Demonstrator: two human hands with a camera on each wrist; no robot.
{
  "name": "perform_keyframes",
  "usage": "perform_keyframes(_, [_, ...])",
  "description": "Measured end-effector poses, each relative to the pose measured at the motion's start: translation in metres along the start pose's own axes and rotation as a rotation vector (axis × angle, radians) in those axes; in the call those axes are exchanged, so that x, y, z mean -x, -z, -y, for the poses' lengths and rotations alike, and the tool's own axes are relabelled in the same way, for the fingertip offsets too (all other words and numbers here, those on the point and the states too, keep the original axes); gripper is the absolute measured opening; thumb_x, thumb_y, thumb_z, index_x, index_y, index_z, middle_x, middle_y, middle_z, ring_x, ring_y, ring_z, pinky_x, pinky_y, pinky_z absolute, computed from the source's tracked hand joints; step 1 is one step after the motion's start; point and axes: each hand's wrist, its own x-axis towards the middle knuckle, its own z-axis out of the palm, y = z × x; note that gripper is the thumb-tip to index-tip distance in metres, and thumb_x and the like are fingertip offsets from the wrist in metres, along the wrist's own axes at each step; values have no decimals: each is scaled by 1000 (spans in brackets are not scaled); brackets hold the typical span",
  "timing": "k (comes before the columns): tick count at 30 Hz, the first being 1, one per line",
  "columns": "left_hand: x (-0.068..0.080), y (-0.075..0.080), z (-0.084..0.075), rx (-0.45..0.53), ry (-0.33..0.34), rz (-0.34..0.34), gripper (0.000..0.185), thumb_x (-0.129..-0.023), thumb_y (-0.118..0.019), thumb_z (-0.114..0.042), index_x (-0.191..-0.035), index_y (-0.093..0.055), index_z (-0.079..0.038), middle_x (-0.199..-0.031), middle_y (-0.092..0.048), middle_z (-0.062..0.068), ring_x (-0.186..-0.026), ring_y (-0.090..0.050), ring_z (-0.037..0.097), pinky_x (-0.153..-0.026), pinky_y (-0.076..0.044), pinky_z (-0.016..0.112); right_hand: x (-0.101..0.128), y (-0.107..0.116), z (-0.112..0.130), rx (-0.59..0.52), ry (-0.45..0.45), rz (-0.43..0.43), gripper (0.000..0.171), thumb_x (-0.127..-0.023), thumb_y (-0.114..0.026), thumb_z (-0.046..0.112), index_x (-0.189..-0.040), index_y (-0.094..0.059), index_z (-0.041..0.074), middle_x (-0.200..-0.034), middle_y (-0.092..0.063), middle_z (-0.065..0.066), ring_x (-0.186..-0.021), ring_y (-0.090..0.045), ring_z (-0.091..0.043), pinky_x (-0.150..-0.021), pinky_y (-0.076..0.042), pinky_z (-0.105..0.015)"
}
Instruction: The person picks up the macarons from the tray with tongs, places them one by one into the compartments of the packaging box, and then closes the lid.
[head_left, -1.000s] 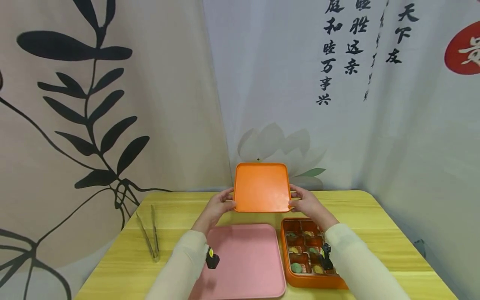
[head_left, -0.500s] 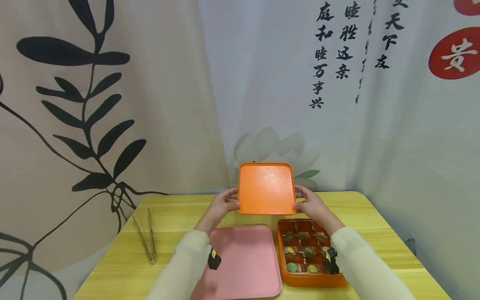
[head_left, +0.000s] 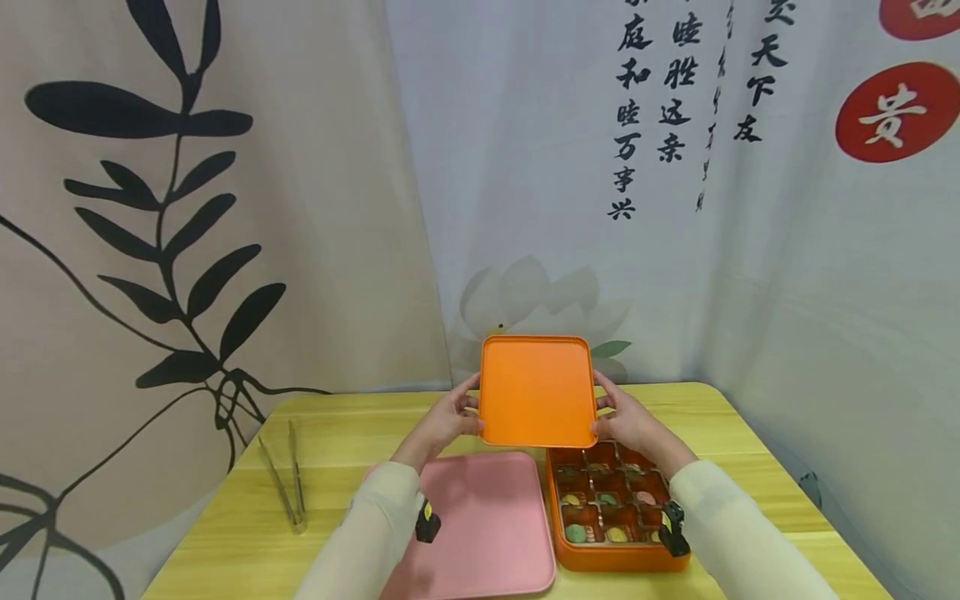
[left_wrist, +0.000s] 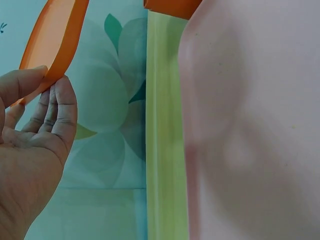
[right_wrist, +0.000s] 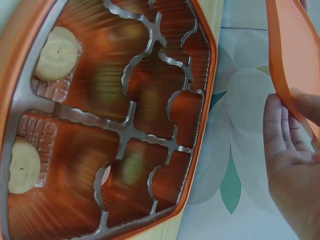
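Note:
Both hands hold a square orange lid [head_left: 536, 390] upright in the air above the far edge of the orange box [head_left: 564, 533]. My left hand [head_left: 450, 417] pinches the lid's left edge [left_wrist: 52, 45] between thumb and fingers [left_wrist: 60, 100]. On the opposite side, my right hand [head_left: 624, 421] grips the right edge [right_wrist: 290, 65]. The box [right_wrist: 202, 105] lies open on the table, with a silvery divider forming compartments. Round pastries [right_wrist: 55, 52] in pale yellow, green and pink sit in its near compartments.
A pink tray [head_left: 480, 525] lies left of the box on the yellow wooden table [head_left: 352, 425]. Metal tongs [head_left: 281, 483] rest near the table's left edge. Printed curtains hang close behind the table and along its right side.
The lid has come slightly down and to the right, and its lower edge now overlaps the box's far rim. Both hands kept their hold.

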Motion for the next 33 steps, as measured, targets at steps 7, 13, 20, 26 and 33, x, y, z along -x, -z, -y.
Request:
perform_keyframes(7, [-3, -4, 2, -6, 4, -27, 80, -88, -62, 16, -156, -30, -11, -123, -52, 25, -90, -62, 21, -81, -55, 37, 6, 7, -4, 9, 28, -32, 84, -92, -60, -9, -160, -15, 12, -113, -55, -23, -88, -66, -29, -81, -56, -45])
perform_keyframes(13, [-5, -8, 3, -23, -22, -69, 76, -87, -63, 17, -153, -37, -10, -115, -54, 17, -93, -59, 21, -83, -54, 35, 8, 13, -5, 15, 18, -93, 74, -96, -61, 0, -158, -24, 13, -117, -54, -21, -91, -67, -29, -86, -53, -49])
perform_keyframes(20, [-5, -11, 1, -60, -54, -91, 77, -86, -63, 19, -153, -36, -8, -113, -56, 17, -90, -58, 20, -82, -53, 33, 8, 13, -3, 40, 27, -162, 64, -97, -58, -1, -155, -33, 10, -117, -55, -18, -97, -62, -27, -90, -52, -46])
perform_keyframes(26, [-6, -15, -3, -87, -60, -104, 79, -86, -64, 18, -154, -36, -10, -110, -56, 16, -88, -57, 20, -81, -54, 33, 9, 13, -2, 39, 31, -176, 69, -95, -58, -7, -156, -29, 9, -114, -54, -20, -96, -61, -29, -87, -54, -44])
perform_keyframes(33, [-10, -26, -4, -80, -117, -115, 76, -85, -62, 20, -152, -38, -6, -109, -54, 17, -90, -59, 22, -80, -56, 36, 10, 17, -3, 89, 34, -243, 69, -93, -59, -11, -154, -31, 5, -114, -55, -22, -102, -58, -32, -86, -55, -42])
